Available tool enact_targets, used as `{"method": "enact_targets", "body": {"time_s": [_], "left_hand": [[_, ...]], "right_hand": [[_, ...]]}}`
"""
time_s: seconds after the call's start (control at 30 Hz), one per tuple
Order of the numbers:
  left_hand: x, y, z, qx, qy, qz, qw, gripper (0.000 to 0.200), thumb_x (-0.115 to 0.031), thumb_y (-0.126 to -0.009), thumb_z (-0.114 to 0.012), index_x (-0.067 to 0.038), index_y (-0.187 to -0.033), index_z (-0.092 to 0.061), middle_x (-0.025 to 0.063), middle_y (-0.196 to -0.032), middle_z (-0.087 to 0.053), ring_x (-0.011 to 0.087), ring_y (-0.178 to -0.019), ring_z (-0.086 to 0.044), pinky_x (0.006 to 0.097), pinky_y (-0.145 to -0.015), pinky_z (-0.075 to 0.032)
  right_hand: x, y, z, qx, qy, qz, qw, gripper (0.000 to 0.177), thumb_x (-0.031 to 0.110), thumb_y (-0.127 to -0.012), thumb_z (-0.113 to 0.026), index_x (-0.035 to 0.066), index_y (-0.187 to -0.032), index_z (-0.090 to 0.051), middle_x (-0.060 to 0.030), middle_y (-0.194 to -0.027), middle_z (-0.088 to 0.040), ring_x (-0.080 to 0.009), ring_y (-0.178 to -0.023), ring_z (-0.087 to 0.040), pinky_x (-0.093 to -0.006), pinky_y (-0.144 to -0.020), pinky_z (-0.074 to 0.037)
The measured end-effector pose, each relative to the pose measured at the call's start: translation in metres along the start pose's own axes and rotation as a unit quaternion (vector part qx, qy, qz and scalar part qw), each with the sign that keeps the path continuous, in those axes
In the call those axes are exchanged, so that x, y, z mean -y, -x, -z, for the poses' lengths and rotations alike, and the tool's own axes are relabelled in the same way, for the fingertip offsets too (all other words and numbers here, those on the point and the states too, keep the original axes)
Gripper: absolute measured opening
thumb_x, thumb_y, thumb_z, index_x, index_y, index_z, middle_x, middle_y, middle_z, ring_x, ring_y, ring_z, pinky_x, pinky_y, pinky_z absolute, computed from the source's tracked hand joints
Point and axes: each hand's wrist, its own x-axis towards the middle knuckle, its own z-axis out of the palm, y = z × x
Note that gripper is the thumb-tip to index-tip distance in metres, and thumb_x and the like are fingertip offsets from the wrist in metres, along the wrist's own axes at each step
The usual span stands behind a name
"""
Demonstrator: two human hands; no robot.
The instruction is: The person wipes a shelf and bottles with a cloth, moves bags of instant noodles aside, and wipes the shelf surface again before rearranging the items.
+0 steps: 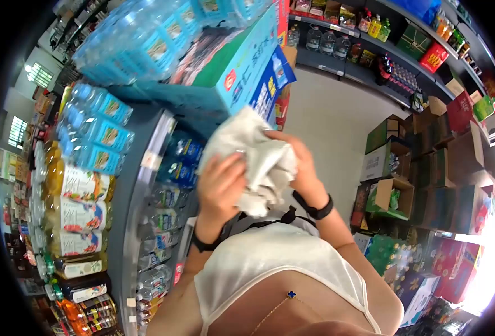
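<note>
A crumpled off-white cloth [264,162] is bunched between my two hands, held up in front of my body. My left hand [220,187] is closed on its near left side, fingers curled against the folds. On the other side my right hand [302,163] grips the cloth, its fingertips partly hidden in the fabric. Each wrist wears a dark band. Just beyond the cloth stands a light-blue carton [225,92], and the cloth overlaps its lower corner in this view.
Wrapped packs of blue water bottles [146,45] sit on top of the carton. To the left, a shelf [135,162] carries bottled drinks. Pale floor [331,129] runs down the aisle. Opened cardboard boxes [390,196] are stacked at right, with stocked shelves [348,75] at the back.
</note>
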Motion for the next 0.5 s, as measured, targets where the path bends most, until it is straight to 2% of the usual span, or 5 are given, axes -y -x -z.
{"method": "enact_targets", "body": {"time_s": [0.17,0.23,0.37,0.43,0.5], "left_hand": [[0.068,-0.033,-0.041,-0.052,-0.053,0.122,0.990,0.023,-0.013,-0.068,-0.063,0.007,-0.079,-0.063,0.0162,-0.101,-0.065,0.0345,-0.100,-0.061,0.0433,-0.085,-0.048],[0.098,-0.006,-0.075,-0.137,-0.077,0.085,0.984,0.014,-0.008,-0.074,-0.062,0.003,-0.083,-0.065,0.0122,-0.095,-0.068,0.0300,-0.098,-0.061,0.0414,-0.081,-0.050],[0.100,0.046,-0.136,-0.060,-0.274,0.113,0.953,0.008,-0.003,-0.075,-0.060,-0.004,-0.081,-0.066,0.0045,-0.104,-0.067,0.0242,-0.097,-0.059,0.0401,-0.080,-0.047],[0.100,0.074,-0.159,0.001,-0.258,0.124,0.958,0.011,-0.008,-0.080,-0.059,-0.007,-0.089,-0.066,0.0015,-0.111,-0.065,0.0233,-0.097,-0.058,0.0418,-0.082,-0.044],[0.099,0.110,-0.191,-0.031,-0.264,0.136,0.955,0.019,-0.017,-0.087,-0.057,-0.006,-0.101,-0.062,0.0093,-0.114,-0.062,0.0303,-0.099,-0.056,0.0479,-0.085,-0.042]], "right_hand": [[-0.068,-0.062,-0.016,0.105,0.101,0.133,0.980,0.040,0.010,-0.073,-0.065,0.000,-0.111,-0.057,-0.0143,-0.112,-0.057,-0.0333,-0.101,-0.056,-0.0375,-0.086,-0.047],[-0.099,-0.069,-0.023,0.130,0.060,0.126,0.982,0.037,0.009,-0.073,-0.063,-0.001,-0.109,-0.056,-0.0142,-0.110,-0.056,-0.0336,-0.099,-0.056,-0.0384,-0.085,-0.047],[-0.135,-0.087,-0.018,0.182,0.013,0.118,0.976,0.037,0.009,-0.073,-0.063,0.000,-0.107,-0.055,-0.0138,-0.111,-0.055,-0.0323,-0.098,-0.057,-0.0376,-0.083,-0.048],[-0.156,-0.095,-0.014,0.198,-0.005,0.136,0.971,0.026,0.009,-0.071,-0.063,0.003,-0.096,-0.057,-0.0105,-0.101,-0.056,-0.0292,-0.090,-0.057,-0.0368,-0.074,-0.049],[-0.176,-0.103,-0.015,0.279,-0.024,0.106,0.954,0.019,0.008,-0.070,-0.063,0.005,-0.088,-0.058,-0.0094,-0.097,-0.057,-0.0273,-0.087,-0.058,-0.0358,-0.069,-0.048]]}}
